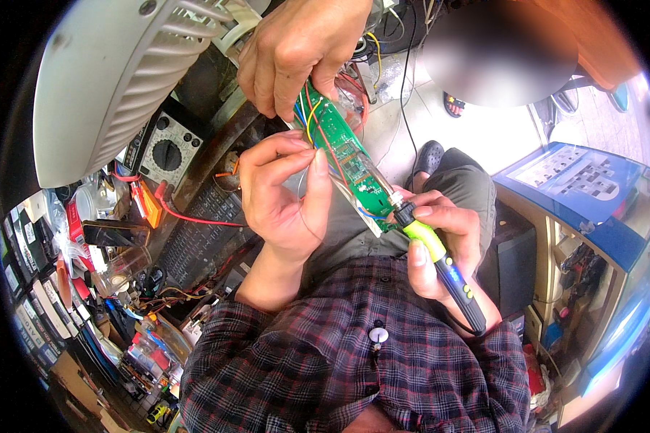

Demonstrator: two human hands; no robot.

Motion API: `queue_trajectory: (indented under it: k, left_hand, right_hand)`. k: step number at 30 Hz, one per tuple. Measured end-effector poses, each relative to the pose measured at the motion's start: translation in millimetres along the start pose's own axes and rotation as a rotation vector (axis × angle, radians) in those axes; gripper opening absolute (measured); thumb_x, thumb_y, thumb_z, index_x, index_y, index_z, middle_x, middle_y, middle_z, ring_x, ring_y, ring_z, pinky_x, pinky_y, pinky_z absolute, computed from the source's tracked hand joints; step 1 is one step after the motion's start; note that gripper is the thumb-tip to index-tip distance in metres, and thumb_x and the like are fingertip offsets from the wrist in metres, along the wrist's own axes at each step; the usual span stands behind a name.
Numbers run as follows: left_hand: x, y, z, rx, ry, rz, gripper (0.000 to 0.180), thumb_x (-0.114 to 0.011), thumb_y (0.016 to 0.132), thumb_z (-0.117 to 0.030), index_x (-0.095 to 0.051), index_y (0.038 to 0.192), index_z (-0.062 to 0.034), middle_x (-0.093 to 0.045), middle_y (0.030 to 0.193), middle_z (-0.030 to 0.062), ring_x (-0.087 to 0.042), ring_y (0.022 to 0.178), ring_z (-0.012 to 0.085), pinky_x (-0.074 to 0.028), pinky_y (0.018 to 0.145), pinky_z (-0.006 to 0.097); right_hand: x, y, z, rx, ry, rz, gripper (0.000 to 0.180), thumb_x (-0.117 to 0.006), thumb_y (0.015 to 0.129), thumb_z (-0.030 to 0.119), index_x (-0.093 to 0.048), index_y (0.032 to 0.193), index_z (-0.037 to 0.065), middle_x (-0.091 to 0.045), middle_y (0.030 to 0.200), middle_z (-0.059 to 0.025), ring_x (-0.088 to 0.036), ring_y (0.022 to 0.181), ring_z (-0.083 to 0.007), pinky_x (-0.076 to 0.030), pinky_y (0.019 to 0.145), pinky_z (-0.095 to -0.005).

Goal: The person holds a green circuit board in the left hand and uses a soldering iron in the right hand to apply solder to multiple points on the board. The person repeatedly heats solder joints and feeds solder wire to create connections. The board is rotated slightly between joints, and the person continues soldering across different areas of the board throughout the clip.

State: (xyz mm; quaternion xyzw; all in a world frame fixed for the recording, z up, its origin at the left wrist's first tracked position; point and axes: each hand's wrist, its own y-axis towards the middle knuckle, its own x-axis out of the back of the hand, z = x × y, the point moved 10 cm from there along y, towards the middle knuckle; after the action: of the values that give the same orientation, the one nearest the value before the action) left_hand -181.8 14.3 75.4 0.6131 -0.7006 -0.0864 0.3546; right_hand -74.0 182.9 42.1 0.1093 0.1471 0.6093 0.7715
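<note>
So nearest the camera there's the plaid shirt [354,310], and just past it the right hand [444,249] is wrapped around a lime-and-black pen-shaped tool [440,260], its metal end over the green circuit board [348,160]; can't tell if the tip touches. The left hand [285,187] has thumb and fingertips pinched, looks like on a thin strand [300,189], right beside the board's edge. The board itself is up in front of the lap, slanting away from the right hand, with coloured wires [310,124] along it. I'd guess it's light and stiff, with fragile joints and wires that'd pull loose easily, so grab it by the bare long edges and keep off the parts. For the tool, stay on the grip, well behind the metal. At the far end a co-worker's hand [303,54] is clamped over the board. Beyond that, a multimeter [167,153] off to the left, tiled floor [379,119], and a blue-topped cabinet [556,184] over right.
</note>
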Motion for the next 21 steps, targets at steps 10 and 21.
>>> queue_trajectory:
  k: [10,21]
  left_hand:
    - [-0.8,-0.2,-0.8,-0.01,0.016,0.0,0.016,-0.069,0.093,0.009,-0.062,0.105,0.0011,-0.057,0.114,0.0134,-0.065,0.108,0.0247,-0.054,0.095,0.035]
    - [2.7,-1.9,3.1,0.008,-0.015,-0.064,0.021,-0.075,0.087,0.009,-0.065,0.103,0.0,-0.061,0.109,0.014,-0.066,0.103,0.0252,-0.054,0.092,0.035]
  right_hand:
    - [0.3,-0.7,0.0,0.002,0.001,-0.002,0.037,-0.064,0.1,0.018,-0.043,0.125,0.002,-0.06,0.103,-0.0202,-0.061,0.094,-0.0281,-0.048,0.103,-0.0599]
    - [0.9,-2.0,-0.6,0.006,-0.007,-0.011,0.038,-0.064,0.1,0.02,-0.042,0.126,0.002,-0.061,0.103,-0.0207,-0.061,0.094,-0.0281,-0.047,0.104,-0.0591]
